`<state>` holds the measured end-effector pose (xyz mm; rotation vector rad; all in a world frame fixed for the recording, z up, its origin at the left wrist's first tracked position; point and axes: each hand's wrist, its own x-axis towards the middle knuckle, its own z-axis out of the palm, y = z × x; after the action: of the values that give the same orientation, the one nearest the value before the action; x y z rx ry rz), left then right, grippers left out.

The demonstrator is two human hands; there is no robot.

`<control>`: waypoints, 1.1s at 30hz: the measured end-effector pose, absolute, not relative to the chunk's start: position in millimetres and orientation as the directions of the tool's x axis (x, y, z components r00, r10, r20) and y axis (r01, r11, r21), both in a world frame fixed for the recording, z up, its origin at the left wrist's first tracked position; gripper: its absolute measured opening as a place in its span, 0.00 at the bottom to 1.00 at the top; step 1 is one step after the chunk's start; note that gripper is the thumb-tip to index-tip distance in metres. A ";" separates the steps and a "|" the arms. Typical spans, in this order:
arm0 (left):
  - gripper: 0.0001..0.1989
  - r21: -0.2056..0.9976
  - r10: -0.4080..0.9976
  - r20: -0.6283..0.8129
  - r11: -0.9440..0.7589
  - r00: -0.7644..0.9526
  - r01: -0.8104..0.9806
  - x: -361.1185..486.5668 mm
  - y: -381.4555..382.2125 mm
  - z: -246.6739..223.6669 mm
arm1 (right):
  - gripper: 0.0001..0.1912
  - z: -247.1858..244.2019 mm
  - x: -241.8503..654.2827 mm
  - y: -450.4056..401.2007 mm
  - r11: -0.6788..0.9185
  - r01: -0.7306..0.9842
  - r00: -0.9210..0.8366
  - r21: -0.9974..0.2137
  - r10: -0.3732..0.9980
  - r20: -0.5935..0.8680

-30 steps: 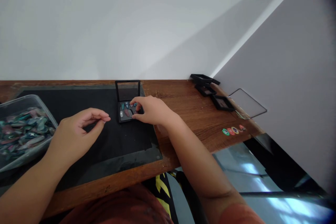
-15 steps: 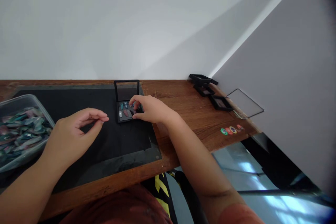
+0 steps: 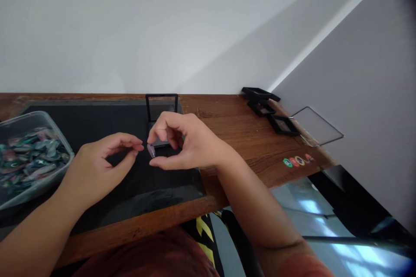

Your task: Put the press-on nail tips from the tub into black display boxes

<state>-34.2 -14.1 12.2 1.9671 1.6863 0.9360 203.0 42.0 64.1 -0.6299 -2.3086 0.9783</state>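
Right hand [image 3: 191, 145], purple piece [image 3: 151, 150] in pinch, over mat edge [image 3: 195, 184] — left hand [image 3: 94, 166], fingertips together, narrow gap between.

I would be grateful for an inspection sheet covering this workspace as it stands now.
Surface: wooden table with a black mat on it.
Job's things: open case, lid raised, base mostly hidden; small purplish piece; clear tub of coloured pieces.
Clutter: black cases, thin-edged frame and round stickers at the right.
Hands: right hand holds the purplish piece at its fingertips; left hand has fingers and thumb close together, contents unclear.
Cables: nothing seen.
Surroundings: pale wall behind; shiny floor at lower right.
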 end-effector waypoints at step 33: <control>0.07 0.999 0.938 0.017 -0.030 0.347 0.033 -27.2 -13.6 13.5 | 0.10 56.1 195.8 32.9 0.839 0.102 -0.746 -0.535 0.420 0.516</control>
<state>-27.2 -13.6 13.5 1.4006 0.9588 0.9426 195.8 32.9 56.1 -0.3793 -2.3645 0.6399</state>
